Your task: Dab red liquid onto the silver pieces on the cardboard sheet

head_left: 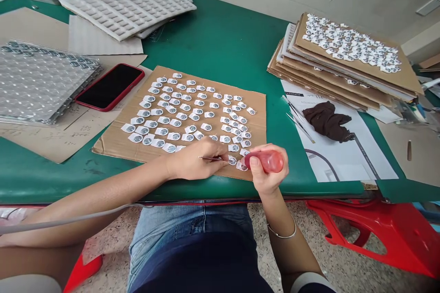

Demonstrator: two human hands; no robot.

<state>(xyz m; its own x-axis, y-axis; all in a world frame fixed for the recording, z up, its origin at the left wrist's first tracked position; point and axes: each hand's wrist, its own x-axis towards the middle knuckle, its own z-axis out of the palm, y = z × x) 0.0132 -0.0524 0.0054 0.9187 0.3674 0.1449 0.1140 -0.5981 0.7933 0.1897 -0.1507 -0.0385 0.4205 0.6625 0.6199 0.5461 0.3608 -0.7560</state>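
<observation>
A cardboard sheet (195,114) lies in front of me, covered with rows of small white tabs (173,136) carrying round dark-patterned discs. My left hand (195,158) rests on its near edge, fingers pinched around thin metal tweezers (206,158) whose tips are by a white tab (232,160). In my right hand (268,181) is a red squeeze bulb (266,161), fingers wrapped around it. Its narrow end points left at another tab (241,166) near the sheet's lower right corner. Whether the nozzle touches that tab I cannot tell.
Right of the sheet, tweezers (299,121) and a dark brown cloth (328,121) lie on printed paper (319,165). Behind them stands a stack of cardboard sheets (292,48) with more tabs. At left are a phone (110,86), clear trays (37,87) and white foam trays (127,7).
</observation>
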